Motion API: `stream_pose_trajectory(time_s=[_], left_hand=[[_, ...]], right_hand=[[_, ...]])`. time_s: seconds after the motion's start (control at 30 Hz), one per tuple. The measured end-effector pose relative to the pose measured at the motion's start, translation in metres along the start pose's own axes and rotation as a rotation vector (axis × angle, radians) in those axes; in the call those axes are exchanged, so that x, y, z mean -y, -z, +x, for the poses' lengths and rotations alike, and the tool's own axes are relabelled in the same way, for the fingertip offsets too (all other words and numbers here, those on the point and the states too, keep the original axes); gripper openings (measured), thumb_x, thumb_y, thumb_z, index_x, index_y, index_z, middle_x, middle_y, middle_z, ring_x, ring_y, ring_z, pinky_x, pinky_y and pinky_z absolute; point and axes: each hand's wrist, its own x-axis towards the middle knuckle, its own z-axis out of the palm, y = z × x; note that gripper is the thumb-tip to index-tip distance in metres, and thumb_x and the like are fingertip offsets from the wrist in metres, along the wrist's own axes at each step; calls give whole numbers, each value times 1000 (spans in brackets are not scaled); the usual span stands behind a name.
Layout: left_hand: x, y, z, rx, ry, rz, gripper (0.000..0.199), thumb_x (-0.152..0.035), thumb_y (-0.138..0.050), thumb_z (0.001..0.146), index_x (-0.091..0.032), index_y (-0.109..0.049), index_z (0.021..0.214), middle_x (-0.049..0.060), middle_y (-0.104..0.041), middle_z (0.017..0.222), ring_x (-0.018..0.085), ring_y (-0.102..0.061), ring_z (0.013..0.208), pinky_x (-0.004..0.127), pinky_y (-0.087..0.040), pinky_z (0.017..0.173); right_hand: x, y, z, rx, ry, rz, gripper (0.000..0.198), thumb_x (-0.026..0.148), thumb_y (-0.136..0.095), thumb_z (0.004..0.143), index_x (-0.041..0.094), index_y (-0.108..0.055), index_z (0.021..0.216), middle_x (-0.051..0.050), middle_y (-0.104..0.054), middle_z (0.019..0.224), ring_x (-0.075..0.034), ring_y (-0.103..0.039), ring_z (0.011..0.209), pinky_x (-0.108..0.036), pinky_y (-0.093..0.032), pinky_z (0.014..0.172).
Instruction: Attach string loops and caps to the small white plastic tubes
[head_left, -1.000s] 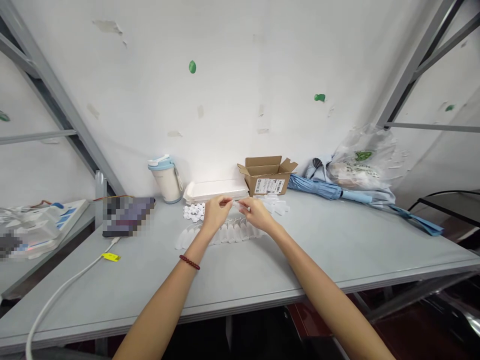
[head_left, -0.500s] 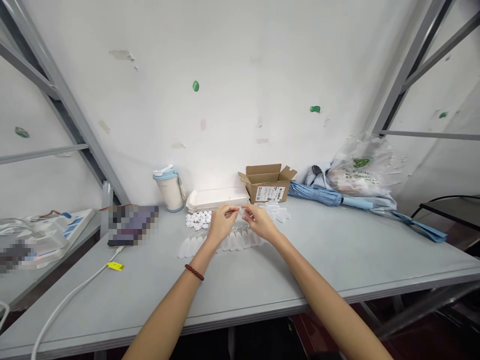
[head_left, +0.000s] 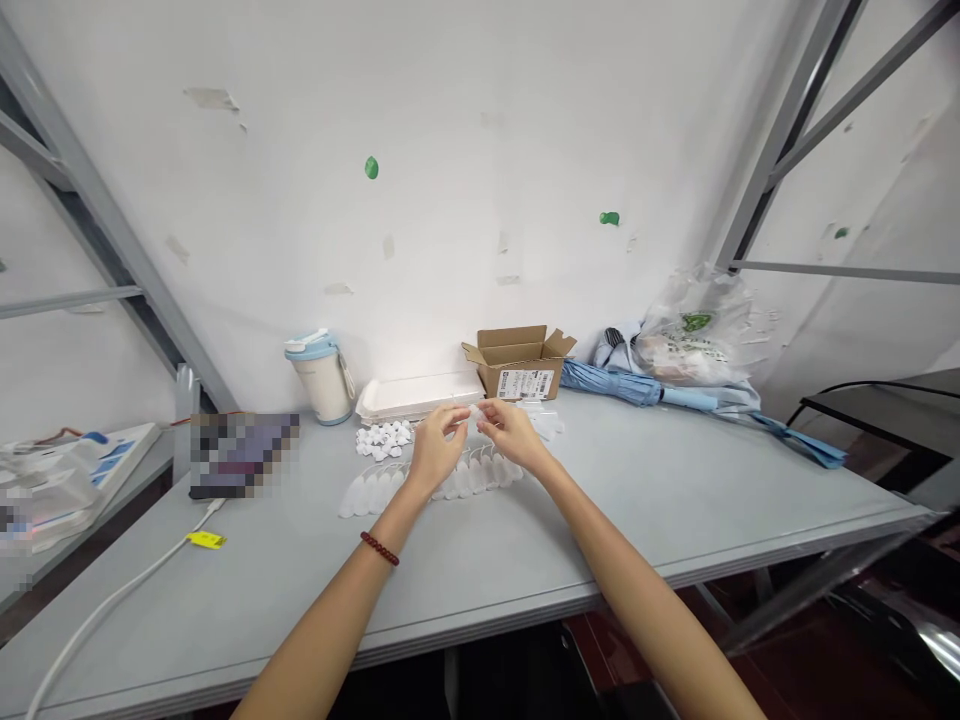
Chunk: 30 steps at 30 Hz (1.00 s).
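Both of my hands meet over the middle of the table, fingertips close together. A small translucent white piece [head_left: 475, 413] sits between them, too small to name. My left hand [head_left: 437, 447], a dark red bead bracelet on its wrist, pinches the left side of it. From the right, my right hand [head_left: 514, 434] closes thumb and fingers on the same piece. Just below lies a row of whitish oval pieces with thin loops [head_left: 375, 490], partly hidden by my left hand and forearm. Left of my hands is a pile of small white bits [head_left: 384, 440]. Clear flat pieces [head_left: 549, 420] lie behind my right hand.
Along the wall stand a blue-lidded cup [head_left: 321, 380], a white tray [head_left: 420, 395] and an open cardboard box [head_left: 521, 365]. A folded blue umbrella [head_left: 622, 385] and a plastic bag [head_left: 697, 335] lie right. A blurred-out dark device [head_left: 244, 455] with a white cable [head_left: 120, 600] is left.
The view has shifted slightly, so the scene sits further left. My hands stay together, and the whitish piece between the fingertips shows more plainly now.
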Motion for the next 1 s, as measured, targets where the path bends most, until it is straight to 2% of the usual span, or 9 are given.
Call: stream_pose_trajectory(time_s=[0.07,0.17,0.3,0.4,0.53,0.73,1.0], left_hand=[[-2,-1,-2,7,-46,116,19,-14,-50,79,-17,-67,85,8,-65,104,18,-62,96,32,-53,82],[-7,-4,-5,42,-125,245,20,-12,-48,80,-18,-67,84,7,-66,99,19,-60,96,35,-48,88],[-18,-14,-6,217,-185,350,18,-17,-52,80,-18,-65,92,8,-65,100,23,-56,101,38,-44,91],[-27,-28,-6,387,-190,411,25,-29,-58,79,-17,-64,100,10,-65,103,27,-53,104,39,-43,89],[-33,-47,-7,510,-164,474,41,-44,-59,77,-14,-62,105,13,-64,104,30,-51,106,40,-42,87],[-32,-61,-10,533,-173,542,41,-46,-60,74,-14,-64,98,14,-64,101,32,-51,103,40,-41,84],[-30,-55,-9,574,-139,493,39,-36,-58,73,-12,-63,103,15,-65,102,33,-50,107,41,-42,88]], right_hand=[[-6,13,4,-47,-28,-35,21,15,-54,77,16,-58,97,-3,-64,80,-13,-61,71,-26,-49,70],[-17,38,6,-143,-121,-101,23,12,-55,75,16,-58,97,-3,-64,83,-13,-62,71,-27,-50,70],[-27,62,-2,-110,-242,-10,18,11,-54,76,15,-56,93,-3,-64,80,-11,-63,63,-22,-51,60],[-27,65,-11,-32,-297,33,14,9,-54,75,13,-56,88,-2,-63,73,-11,-62,56,-20,-50,53],[-24,63,-15,33,-346,15,13,8,-54,72,12,-56,84,-2,-63,67,-12,-62,52,-20,-49,51],[-26,68,-15,98,-419,-20,14,6,-55,66,11,-57,79,-4,-66,62,-15,-63,50,-21,-48,48],[-26,71,-18,194,-473,-22,9,8,-55,59,14,-57,66,-4,-65,56,-18,-63,50,-25,-50,48]])
